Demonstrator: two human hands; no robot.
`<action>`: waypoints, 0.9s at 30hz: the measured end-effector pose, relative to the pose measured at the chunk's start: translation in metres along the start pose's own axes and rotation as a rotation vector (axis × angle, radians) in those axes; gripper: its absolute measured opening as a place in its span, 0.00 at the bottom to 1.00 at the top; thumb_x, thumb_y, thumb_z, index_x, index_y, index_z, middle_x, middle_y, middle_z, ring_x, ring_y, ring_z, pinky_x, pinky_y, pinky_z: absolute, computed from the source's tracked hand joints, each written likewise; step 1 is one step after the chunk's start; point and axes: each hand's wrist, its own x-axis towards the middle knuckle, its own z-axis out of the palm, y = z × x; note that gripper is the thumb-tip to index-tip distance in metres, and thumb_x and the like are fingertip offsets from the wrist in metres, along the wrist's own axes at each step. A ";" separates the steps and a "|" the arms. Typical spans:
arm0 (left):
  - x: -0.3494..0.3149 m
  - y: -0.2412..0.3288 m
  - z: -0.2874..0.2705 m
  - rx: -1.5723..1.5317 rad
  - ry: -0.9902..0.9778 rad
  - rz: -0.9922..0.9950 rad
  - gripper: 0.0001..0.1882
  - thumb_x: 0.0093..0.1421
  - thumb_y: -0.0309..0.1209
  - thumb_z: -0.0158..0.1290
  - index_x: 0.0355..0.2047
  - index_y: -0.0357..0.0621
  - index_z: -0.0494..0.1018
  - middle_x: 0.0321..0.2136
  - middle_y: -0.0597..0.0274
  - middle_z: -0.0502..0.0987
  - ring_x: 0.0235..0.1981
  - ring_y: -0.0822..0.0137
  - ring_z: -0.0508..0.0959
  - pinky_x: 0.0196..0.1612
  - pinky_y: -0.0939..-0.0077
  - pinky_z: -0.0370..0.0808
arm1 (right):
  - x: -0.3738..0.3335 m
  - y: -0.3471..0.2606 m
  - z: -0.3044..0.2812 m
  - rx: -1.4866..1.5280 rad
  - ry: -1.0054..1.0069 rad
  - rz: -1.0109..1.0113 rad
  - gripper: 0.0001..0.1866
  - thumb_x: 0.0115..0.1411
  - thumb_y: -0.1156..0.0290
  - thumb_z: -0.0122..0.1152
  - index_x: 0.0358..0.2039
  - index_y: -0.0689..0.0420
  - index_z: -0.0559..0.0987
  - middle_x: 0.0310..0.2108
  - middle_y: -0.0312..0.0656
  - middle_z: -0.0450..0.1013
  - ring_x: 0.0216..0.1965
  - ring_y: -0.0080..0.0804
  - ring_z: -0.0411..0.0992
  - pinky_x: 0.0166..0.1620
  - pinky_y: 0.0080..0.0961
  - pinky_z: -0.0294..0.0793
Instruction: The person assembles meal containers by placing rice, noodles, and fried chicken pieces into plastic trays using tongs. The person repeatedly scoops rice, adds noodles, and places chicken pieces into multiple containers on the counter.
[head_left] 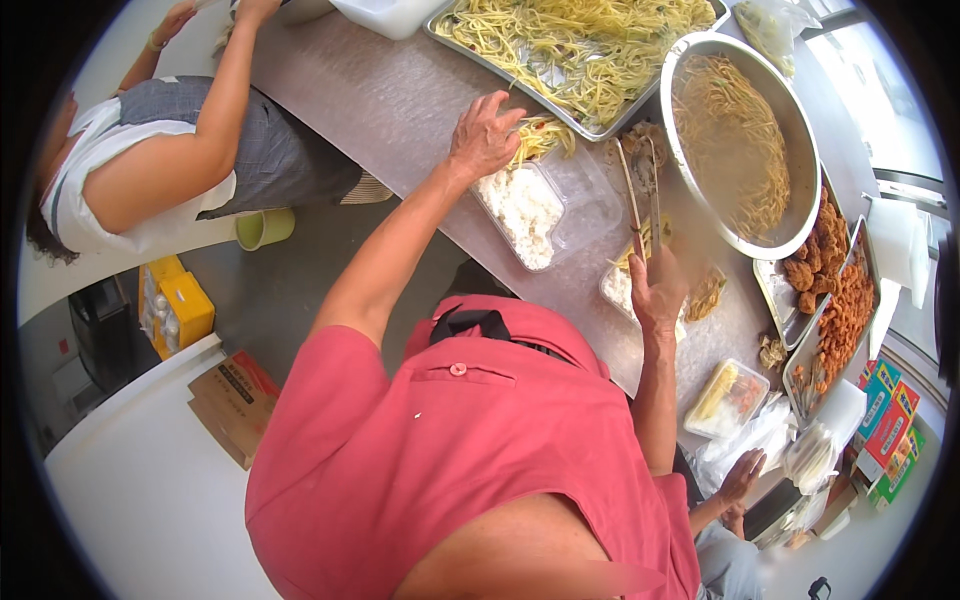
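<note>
My left hand (487, 135) is held over the far end of a clear takeaway box (549, 262), fingers apart and a little bent. White rice (522, 210) fills most of that box, with yellow shreds (545, 138) at the end by my fingers. Its clear lid (592, 200) lies folded out to the right. In my right hand (657, 290) is a pair of metal tongs (631, 185), arms apart and tips pointing away, beside the steel basin. A second box with rice (617, 290) is partly hidden under my right hand.
A tray of yellow shreds (590, 60) stands at the back. To the right are a steel basin (680, 150) of brown noodles, fried pieces (822, 245), reddish diced food (845, 325) and a filled box (727, 398). A person (160, 165) works at left; another person's hand (740, 475) shows lower right.
</note>
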 end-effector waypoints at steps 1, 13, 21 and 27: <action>0.008 0.000 0.006 0.013 0.001 0.005 0.12 0.50 0.32 0.52 0.35 0.47 0.79 0.51 0.54 0.66 0.51 0.55 0.66 0.52 0.61 0.67 | 0.000 -0.002 0.000 0.002 -0.003 0.014 0.13 0.50 0.72 0.65 0.22 0.60 0.67 0.13 0.34 0.58 0.14 0.23 0.57 0.19 0.23 0.59; 0.023 -0.022 0.012 -0.252 -0.265 -0.375 0.13 0.49 0.34 0.51 0.35 0.50 0.79 0.40 0.56 0.76 0.43 0.56 0.75 0.48 0.67 0.71 | -0.011 -0.004 -0.016 -0.043 0.041 0.027 0.11 0.49 0.73 0.65 0.26 0.60 0.69 0.13 0.33 0.58 0.14 0.21 0.57 0.19 0.21 0.58; 0.014 -0.023 0.006 -0.439 -0.402 -0.431 0.13 0.46 0.30 0.53 0.32 0.43 0.79 0.29 0.57 0.80 0.32 0.66 0.80 0.38 0.75 0.74 | -0.007 -0.014 -0.055 -0.044 0.050 0.027 0.11 0.49 0.73 0.64 0.27 0.60 0.70 0.15 0.33 0.60 0.15 0.20 0.58 0.20 0.19 0.59; -0.043 -0.029 0.018 -0.591 -0.328 -0.557 0.09 0.46 0.27 0.54 0.29 0.38 0.77 0.23 0.60 0.79 0.24 0.72 0.77 0.31 0.77 0.74 | 0.033 0.003 -0.118 -0.392 -0.005 -0.021 0.13 0.50 0.67 0.64 0.26 0.60 0.69 0.15 0.39 0.64 0.16 0.28 0.64 0.21 0.26 0.64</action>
